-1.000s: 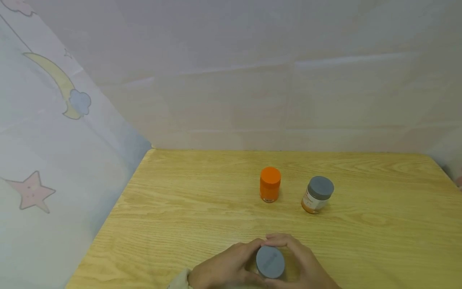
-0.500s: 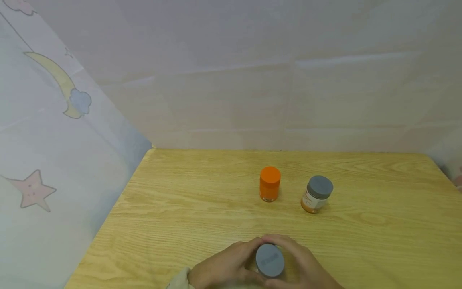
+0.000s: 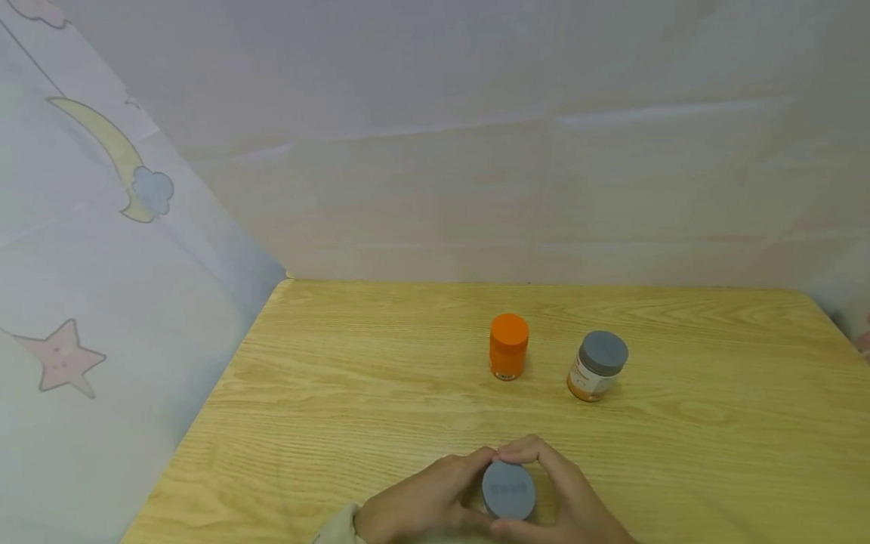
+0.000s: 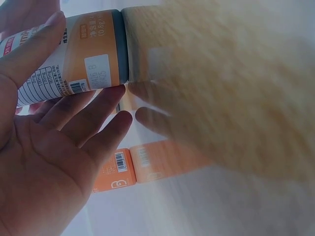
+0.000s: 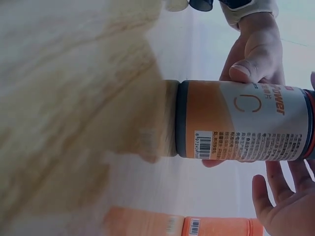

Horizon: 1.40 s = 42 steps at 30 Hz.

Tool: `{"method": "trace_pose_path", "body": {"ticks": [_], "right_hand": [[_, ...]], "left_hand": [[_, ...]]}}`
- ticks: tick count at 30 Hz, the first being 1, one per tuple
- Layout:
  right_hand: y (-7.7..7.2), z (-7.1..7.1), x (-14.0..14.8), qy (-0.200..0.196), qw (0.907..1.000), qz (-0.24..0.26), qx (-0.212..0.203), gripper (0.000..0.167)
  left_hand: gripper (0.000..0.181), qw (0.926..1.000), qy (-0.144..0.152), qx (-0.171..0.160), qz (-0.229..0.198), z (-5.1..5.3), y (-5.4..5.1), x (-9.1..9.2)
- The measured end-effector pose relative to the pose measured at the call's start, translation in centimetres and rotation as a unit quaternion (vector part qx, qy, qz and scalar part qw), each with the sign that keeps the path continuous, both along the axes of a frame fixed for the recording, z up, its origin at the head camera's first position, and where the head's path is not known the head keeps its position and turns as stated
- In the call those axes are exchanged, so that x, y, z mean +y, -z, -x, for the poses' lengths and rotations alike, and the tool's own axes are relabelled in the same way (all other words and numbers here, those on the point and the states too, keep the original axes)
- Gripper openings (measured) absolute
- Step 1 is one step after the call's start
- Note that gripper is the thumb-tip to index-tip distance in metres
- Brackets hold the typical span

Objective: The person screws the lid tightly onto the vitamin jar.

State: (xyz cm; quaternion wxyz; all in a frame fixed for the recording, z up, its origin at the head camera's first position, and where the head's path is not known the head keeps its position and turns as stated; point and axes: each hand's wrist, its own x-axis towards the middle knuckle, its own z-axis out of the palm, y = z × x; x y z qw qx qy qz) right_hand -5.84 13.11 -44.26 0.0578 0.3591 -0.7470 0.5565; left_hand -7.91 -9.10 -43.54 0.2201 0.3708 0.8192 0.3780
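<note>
A supplement jar (image 5: pixel 246 120) with an orange-and-white label stands upright on the table, its grey lid (image 3: pixel 508 489) uppermost. My left hand (image 3: pixel 424 499) grips the jar's body from the left, thumb on one side; in the left wrist view the outer fingers of this left hand (image 4: pixel 54 152) stand off the label. From the right, my right hand (image 3: pixel 571 499) pinches the lid between thumb and forefinger, while the other fingers of the right hand (image 5: pixel 290 211) hang apart from the jar in its wrist view. A thin red band shows at the lid's edge.
Beyond the hands stand an all-orange jar (image 3: pixel 508 347) and, to its right, a second grey-lidded jar (image 3: pixel 598 366). The wooden table (image 3: pixel 353 363) meets a pale sheet (image 3: pixel 435 196) at its back edge. A patterned sheet (image 3: pixel 109 302) hangs along the left.
The lettering on the lid has turned from slanted to nearly level. My right forefinger and thumb have shifted around the lid; the left hand and the two farther jars have stayed put.
</note>
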Motion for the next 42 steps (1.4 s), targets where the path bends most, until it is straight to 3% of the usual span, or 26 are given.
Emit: {"method": "trace_pose_path", "body": {"ticks": [3, 5, 9, 12, 18, 21, 26, 28, 35, 42], "right_hand": [[0.0, 0.1, 0.0, 0.003, 0.9999, -0.011, 0.004, 0.067], [0.0, 0.1, 0.3, 0.006, 0.9996, -0.028, 0.002, 0.068], [0.0, 0.2, 1.0, -0.025, 0.9986, -0.045, 0.008, 0.069], [0.0, 0.3, 1.2, -0.042, 0.9984, -0.034, 0.013, 0.068], [0.3, 0.3, 0.6, 0.000, 0.9998, -0.017, 0.010, 0.065], [0.3, 0.3, 0.6, 0.006, 0.9995, -0.030, 0.012, 0.069], [0.2, 0.4, 1.1, -0.047, 0.9983, -0.031, 0.017, 0.073], [0.2, 0.5, 1.2, -0.060, 0.9977, -0.023, 0.023, 0.071], [0.3, 0.4, 0.8, -0.012, 0.9994, -0.020, 0.024, 0.068], [0.3, 0.7, 1.1, -0.043, 0.9981, -0.016, 0.041, 0.072]], "left_hand": [[0.053, 1.0000, -0.002, -0.010, 0.001, 0.0, 0.0, 0.0], [0.058, 0.9994, -0.006, -0.032, -0.009, -0.1, 0.0, 0.0], [0.064, 0.9962, -0.012, -0.079, -0.034, -0.1, -0.2, 0.0], [0.059, 0.9970, -0.009, -0.071, -0.027, -0.1, -0.2, -0.1], [0.051, 0.9996, -0.003, -0.027, 0.001, 0.0, -0.2, 0.0], [0.058, 0.9989, -0.010, -0.045, -0.006, 0.0, -0.2, 0.0], [0.066, 0.9956, -0.011, -0.086, -0.035, 0.0, -0.2, 0.0], [0.060, 0.9959, -0.010, -0.082, -0.037, 0.0, -0.2, 0.0], [0.051, 1.0000, 0.003, -0.004, 0.003, 0.1, -0.2, 0.1], [0.053, 0.9957, -0.011, -0.083, -0.039, 0.1, -0.1, -0.1]]}}
